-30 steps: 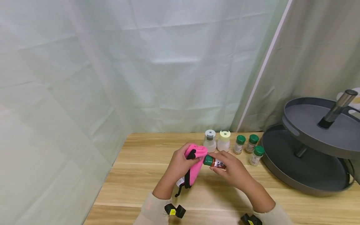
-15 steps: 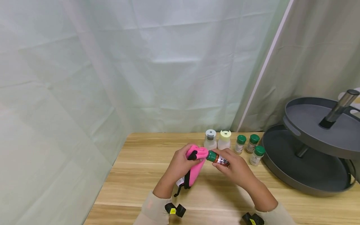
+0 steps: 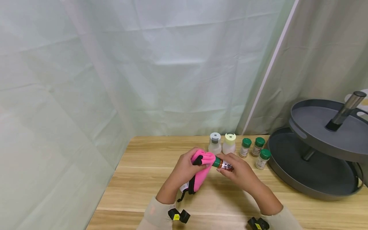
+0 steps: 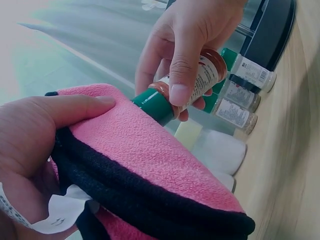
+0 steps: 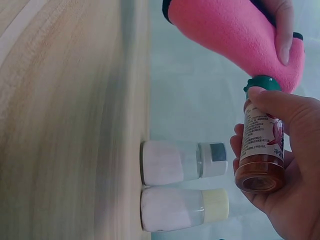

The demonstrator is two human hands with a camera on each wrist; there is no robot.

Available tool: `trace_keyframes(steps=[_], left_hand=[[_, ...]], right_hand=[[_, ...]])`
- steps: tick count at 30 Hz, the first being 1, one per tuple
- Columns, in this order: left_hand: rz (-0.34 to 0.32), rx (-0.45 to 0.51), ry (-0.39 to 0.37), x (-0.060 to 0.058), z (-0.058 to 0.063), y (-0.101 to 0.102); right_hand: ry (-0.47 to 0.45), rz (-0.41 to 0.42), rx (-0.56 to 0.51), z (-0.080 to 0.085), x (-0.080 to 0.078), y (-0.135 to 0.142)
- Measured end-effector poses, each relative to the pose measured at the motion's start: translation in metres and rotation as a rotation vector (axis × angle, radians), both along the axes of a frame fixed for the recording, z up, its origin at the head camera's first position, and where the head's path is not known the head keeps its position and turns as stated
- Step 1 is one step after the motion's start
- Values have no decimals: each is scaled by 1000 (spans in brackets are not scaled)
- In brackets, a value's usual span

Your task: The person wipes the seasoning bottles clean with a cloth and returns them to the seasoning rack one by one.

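My left hand (image 3: 184, 169) grips a folded pink cloth (image 3: 202, 177) with black edging and a white tag (image 4: 62, 212). In the left wrist view the thumb lies over the cloth's upper fold. My right hand (image 3: 241, 172) holds a spice jar (image 5: 261, 142) with a green cap (image 4: 154, 106), a printed label and red-brown contents. The jar is tilted, its cap toward the cloth and its base toward my right palm. Cloth meets the cap and hides part of it in the head view. Both hands are above the wooden table.
Behind the hands stand two shakers, one with a grey-white lid (image 3: 215, 143) and one with a yellow lid (image 3: 229, 144). Several green-capped spice jars (image 3: 261, 159) stand to their right. A dark two-tier round tray (image 3: 299, 188) occupies the right side. Curtains (image 3: 184, 80) hang behind the table.
The spice jar has shifted slightly right with my right hand. The cloth's upper fold has moved right too and now covers more of the green cap.
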State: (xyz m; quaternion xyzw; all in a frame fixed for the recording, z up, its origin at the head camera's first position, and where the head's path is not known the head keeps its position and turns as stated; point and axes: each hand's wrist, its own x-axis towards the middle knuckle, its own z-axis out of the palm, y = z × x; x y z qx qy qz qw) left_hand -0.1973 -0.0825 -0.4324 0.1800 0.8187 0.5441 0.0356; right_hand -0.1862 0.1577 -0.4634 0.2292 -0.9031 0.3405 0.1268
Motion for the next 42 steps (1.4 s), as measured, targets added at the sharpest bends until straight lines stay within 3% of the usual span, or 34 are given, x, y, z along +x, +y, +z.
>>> trace_keyframes(steps=[15, 23, 33, 42], left_hand=[[71, -38, 16, -5, -4, -2], [31, -54, -9, -4, -5, -1], [-23, -13, -20, -3, -3, 0], [5, 20, -7, -2, -2, -1]], right_hand=[[3, 11, -19, 9, 6, -2], [13, -22, -42, 6, 2, 2], [-43, -18, -38, -2, -2, 2], [22, 23, -47, -3, 0, -2]])
